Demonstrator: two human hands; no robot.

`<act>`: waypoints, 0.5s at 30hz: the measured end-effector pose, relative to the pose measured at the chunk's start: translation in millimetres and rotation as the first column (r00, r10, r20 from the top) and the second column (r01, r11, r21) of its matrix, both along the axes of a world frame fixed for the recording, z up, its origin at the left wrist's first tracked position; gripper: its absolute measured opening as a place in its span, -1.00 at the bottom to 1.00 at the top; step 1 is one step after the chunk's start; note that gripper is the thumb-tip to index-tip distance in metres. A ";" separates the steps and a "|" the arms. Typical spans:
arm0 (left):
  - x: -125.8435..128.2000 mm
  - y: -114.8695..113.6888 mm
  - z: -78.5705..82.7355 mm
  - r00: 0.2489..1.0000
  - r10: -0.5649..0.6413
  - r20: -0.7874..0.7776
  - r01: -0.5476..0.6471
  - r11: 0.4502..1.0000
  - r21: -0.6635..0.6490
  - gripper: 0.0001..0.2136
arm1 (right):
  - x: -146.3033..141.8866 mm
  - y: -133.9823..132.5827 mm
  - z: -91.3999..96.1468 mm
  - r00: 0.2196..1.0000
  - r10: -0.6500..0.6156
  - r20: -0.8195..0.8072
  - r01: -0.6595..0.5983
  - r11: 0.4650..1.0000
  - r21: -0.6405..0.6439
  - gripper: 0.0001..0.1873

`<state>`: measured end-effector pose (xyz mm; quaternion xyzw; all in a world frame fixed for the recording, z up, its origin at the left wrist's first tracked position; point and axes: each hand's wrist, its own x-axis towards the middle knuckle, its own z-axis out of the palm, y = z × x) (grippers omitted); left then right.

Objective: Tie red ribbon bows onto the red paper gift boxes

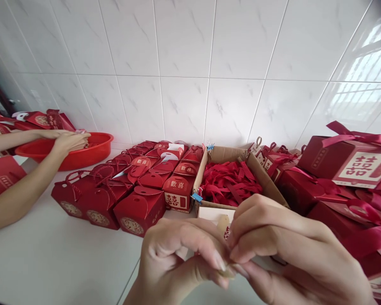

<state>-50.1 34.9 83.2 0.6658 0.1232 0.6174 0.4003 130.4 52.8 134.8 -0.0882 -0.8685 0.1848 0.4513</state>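
Observation:
My left hand [180, 252] and my right hand [273, 241] meet low in the middle of the view, fingertips pinched together. Between them shows a small tan piece [227, 271], mostly hidden by the fingers, so its kind cannot be made out. Just behind the hands is a white box flap [209, 213], with a beige rounded strip and red print partly visible. Beyond it stands an open cardboard box [230, 152], filled with red ribbons [227, 184]. Blue clips [197, 198] grip its left edge.
Red gift boxes [139, 209] stand in rows on the white table [66, 262] at left. More ribbon-tied gift boxes [324, 156] are stacked at right. Another person's hands [68, 140] work over a red basin [92, 156]. A tiled wall [184, 101] closes the back.

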 end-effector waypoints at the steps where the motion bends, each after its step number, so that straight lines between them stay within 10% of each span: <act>1: 0.1 0.6 -0.1 1.000 -0.013 0.006 0.014 1.000 -0.011 -0.88 | -0.9 -0.4 -1.1 1.000 -0.003 -0.009 0.003 1.000 0.008 -0.84; 9: -0.6 1.4 -1.9 0.989 -0.149 0.015 0.150 0.981 -0.125 -0.92 | -1.6 2.6 -3.8 0.996 0.086 0.002 -0.086 0.995 -0.059 -0.86; 15: 0.0 1.7 -9.1 0.925 -0.367 0.095 0.378 0.868 -0.321 -0.98 | 3.8 4.9 -2.0 0.973 0.171 0.156 -0.143 0.973 -0.180 -0.93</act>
